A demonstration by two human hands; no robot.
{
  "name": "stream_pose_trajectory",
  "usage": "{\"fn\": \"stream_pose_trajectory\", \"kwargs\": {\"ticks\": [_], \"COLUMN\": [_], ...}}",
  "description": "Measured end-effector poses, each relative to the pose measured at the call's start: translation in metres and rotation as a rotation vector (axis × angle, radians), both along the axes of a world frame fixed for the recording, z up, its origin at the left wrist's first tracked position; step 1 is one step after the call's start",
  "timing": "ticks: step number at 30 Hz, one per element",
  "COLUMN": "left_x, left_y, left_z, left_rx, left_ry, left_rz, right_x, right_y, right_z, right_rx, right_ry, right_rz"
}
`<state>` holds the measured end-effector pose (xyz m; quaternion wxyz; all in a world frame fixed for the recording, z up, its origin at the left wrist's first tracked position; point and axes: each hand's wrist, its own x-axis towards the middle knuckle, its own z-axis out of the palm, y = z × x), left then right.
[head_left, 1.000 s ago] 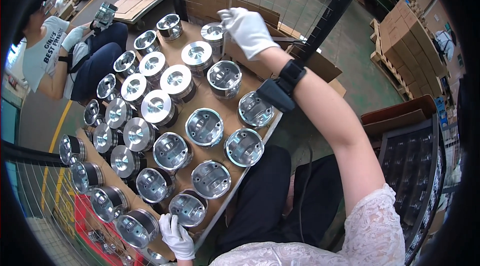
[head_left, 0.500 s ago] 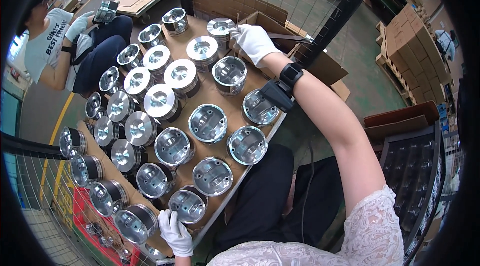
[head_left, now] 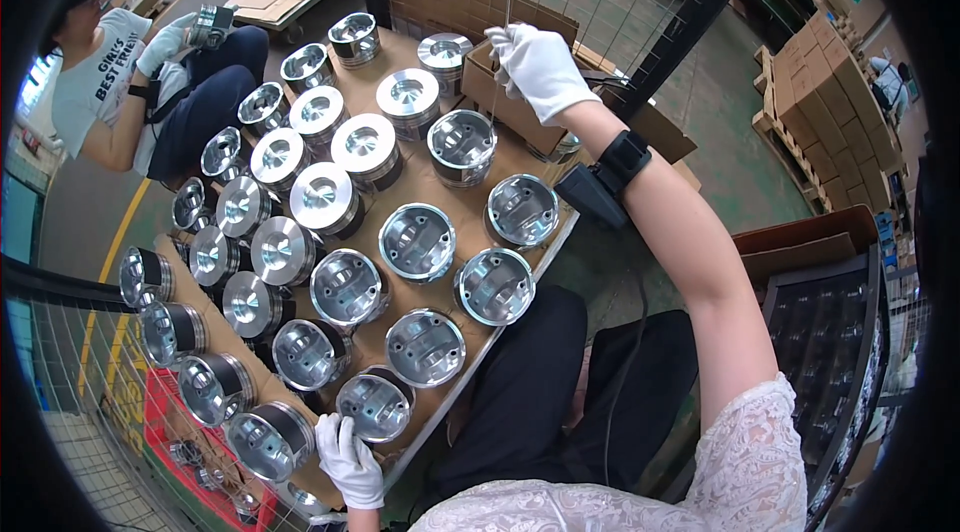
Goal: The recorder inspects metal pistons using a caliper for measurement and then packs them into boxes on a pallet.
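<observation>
gleaming round metal pistons (head_left: 417,241), hollow-topped

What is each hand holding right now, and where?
Right hand pinches a thin wire at its upper end. Left hand rests against a piston at its near rim.

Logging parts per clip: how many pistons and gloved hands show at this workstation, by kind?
Pistons on the cardboard sheet: 27, as far as the crowded left edge lets me count
Held piston with the co-worker: 1
Wearer's gloved hands, left hand and right hand: 2
Total: 30
</observation>
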<state>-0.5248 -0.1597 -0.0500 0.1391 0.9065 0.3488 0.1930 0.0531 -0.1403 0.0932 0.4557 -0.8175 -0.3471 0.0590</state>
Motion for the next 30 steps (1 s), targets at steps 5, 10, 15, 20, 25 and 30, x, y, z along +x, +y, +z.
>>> {"fn": "stream_pose_trajectory", "kwargs": {"ticks": [5,10,15,20,25,30], "left_x": [0.006,0.007,0.002,0.010,0.009,0.049], "left_y": [0.000,-0.005,-0.003,0.005,0.006,-0.024], "left_z": [0.002,0.005,0.012,0.011,0.015,0.035], "left_rx": [0.014,0.025,0.027,0.057,0.069,0.107], "left_ry": [0.001,-0.031,-0.078,-0.133,-0.174,-0.203], "left_rz": [0.000,0.013,0.003,-0.021,-0.029,-0.090], "right_x": [0.007,-0.026,-0.120,-0.218,-0.295,-0.324], "right_y": [-0.013,-0.047,-0.112,-0.179,-0.197,-0.170], "right_z": [-0.041,-0.036,-0.047,-0.053,-0.074,-0.087], "right_rx": [-0.281,-0.499,-0.711,-0.663,-0.452,-0.123], "right_ry": [-0.041,-0.005,-0.201,0.118,0.188,-0.198], "right_rz": [0.108,0.172,0.368,0.397,0.427,0.453]}}
